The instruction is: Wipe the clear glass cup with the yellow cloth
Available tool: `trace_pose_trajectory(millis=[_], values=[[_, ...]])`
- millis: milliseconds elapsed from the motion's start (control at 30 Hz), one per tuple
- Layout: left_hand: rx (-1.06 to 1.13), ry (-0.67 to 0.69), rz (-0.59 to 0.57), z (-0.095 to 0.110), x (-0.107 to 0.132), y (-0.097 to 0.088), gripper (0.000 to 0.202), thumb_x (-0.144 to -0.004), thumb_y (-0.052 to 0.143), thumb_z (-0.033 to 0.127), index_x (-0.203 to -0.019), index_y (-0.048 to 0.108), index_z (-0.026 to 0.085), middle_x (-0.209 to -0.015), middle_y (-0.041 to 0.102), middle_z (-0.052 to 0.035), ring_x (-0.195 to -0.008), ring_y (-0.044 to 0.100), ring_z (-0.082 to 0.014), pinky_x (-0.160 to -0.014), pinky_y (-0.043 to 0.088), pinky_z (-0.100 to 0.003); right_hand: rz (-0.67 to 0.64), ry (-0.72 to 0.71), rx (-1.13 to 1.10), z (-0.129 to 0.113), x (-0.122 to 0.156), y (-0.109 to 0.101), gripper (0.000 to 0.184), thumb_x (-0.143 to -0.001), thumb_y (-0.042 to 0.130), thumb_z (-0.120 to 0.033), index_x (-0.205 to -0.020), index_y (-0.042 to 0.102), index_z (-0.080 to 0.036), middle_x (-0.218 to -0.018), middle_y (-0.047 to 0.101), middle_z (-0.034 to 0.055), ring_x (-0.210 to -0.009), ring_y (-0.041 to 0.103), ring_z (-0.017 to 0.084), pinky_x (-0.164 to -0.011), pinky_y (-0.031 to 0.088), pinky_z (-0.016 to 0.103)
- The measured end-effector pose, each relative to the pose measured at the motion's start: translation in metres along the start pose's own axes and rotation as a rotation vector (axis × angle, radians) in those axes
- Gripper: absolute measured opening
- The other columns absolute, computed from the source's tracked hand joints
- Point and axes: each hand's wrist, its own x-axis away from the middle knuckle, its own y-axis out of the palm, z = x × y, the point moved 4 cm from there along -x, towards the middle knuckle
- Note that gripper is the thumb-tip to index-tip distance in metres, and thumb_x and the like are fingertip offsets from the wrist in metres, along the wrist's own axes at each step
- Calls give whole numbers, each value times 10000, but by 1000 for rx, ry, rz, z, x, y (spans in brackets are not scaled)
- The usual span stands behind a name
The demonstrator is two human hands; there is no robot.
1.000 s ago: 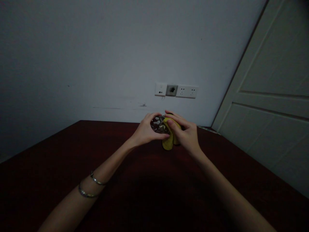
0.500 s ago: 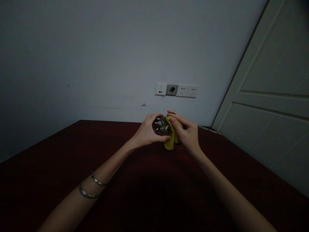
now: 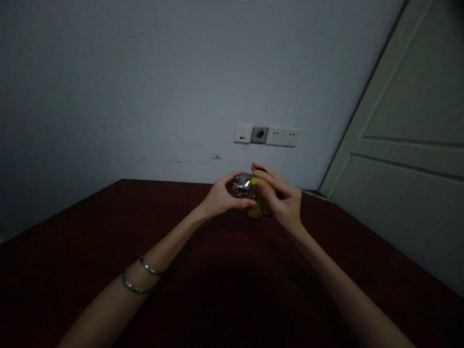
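Observation:
Above the far part of the dark red table, my left hand is closed round a clear, shiny glass object, thumb below and fingers above. It looks like a glass cup or bowl, but its exact kind is hard to make out in the dim light. My right hand grips a yellow cloth and presses it against the right side of the glass. Part of the cloth hangs below the fingers. That side of the glass is hidden behind the cloth and hand.
The dark red table spreads below both arms. Behind it stands a pale wall with a row of sockets. A panelled white door is at the right. A thin flat strip lies at the table's far right edge.
The glass has turned a little in my left hand and shows a brighter glint. My right hand has shifted the cloth slightly, and less of it hangs down.

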Motion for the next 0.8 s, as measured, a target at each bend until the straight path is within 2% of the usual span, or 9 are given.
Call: trace_pose_trajectory(millis=[100, 233, 300, 367, 433, 533, 600, 667, 800], values=[[20, 0, -21, 3, 0, 1, 687, -494, 855, 318, -1097, 581, 135, -1080, 651, -112, -962, 628, -228, -860, 502, -383, -24, -56, 25, -7, 2, 3, 208, -836, 610, -219, -1003, 717, -283, -1201, 667, 24, -1114, 618, 191, -1002, 465, 415], [23, -17, -51, 7, 0, 3, 690, -495, 844, 267, -1119, 582, 133, -1128, 641, -123, -996, 624, -232, -901, 491, -393, 88, 114, -4, 5, 1, 0, 191, -855, 587, -296, -987, 720, -262, -1116, 706, 39, -1077, 638, 202, -1000, 466, 435], [-2, -33, -52, 8, 1, 4, 654, -509, 836, 285, -1098, 593, 136, -1103, 651, -115, -978, 626, -228, -887, 495, -385, 101, 167, -11, 10, 1, -1, 211, -866, 567, -341, -994, 713, -258, -1097, 711, 44, -1071, 640, 210, -997, 466, 450], [-23, -52, -45, 9, 0, 4, 588, -542, 818, 338, -1054, 611, 136, -1042, 667, -99, -927, 631, -217, -840, 507, -365, 50, 127, 23, 8, 0, -1, 243, -888, 525, -375, -1031, 691, -271, -1150, 685, 44, -1110, 614, 213, -1010, 448, 456], [-30, -76, -32, 9, 0, 2, 523, -579, 787, 401, -998, 628, 132, -964, 679, -82, -860, 632, -201, -778, 512, -336, -55, 29, 87, 1, 0, 1, 280, -889, 513, -411, -1101, 648, -288, -1248, 626, 47, -1182, 561, 225, -1037, 414, 464], [-35, -119, -6, 7, -1, -2, 471, -615, 736, 477, -920, 644, 130, -868, 679, -59, -769, 617, -171, -702, 497, -296, -205, -104, 181, -5, 2, 5, 500, -791, 640, -464, -1247, 530, -291, -1362, 520, 81, -1273, 471, 259, -1074, 361, 487], [-42, -148, -3, 7, -2, -3, 455, -635, 707, 512, -879, 651, 132, -824, 670, -49, -713, 596, -152, -652, 479, -274, -228, -176, 233, -4, 4, 7, 731, -683, 746, -462, -1319, 442, -269, -1396, 465, 118, -1303, 428, 280, -1090, 336, 499], [-47, -167, -9, 7, -3, -4, 437, -648, 692, 522, -852, 657, 137, -801, 661, -41, -687, 580, -139, -631, 464, -262, -218, -212, 273, 0, 7, 9, 874, -616, 799, -445, -1356, 376, -249, -1403, 433, 144, -1313, 409, 292, -1096, 327, 510], [-50, -210, -28, 3, -3, -3, 432, -661, 684, 537, -816, 658, 135, -757, 641, -34, -650, 559, -126, -620, 451, -258, -183, -157, 285, 8, 10, 14, 870, -627, 795, -429, -1355, 355, -247, -1383, 436, 145, -1299, 420, 289, -1087, 339, 521]])
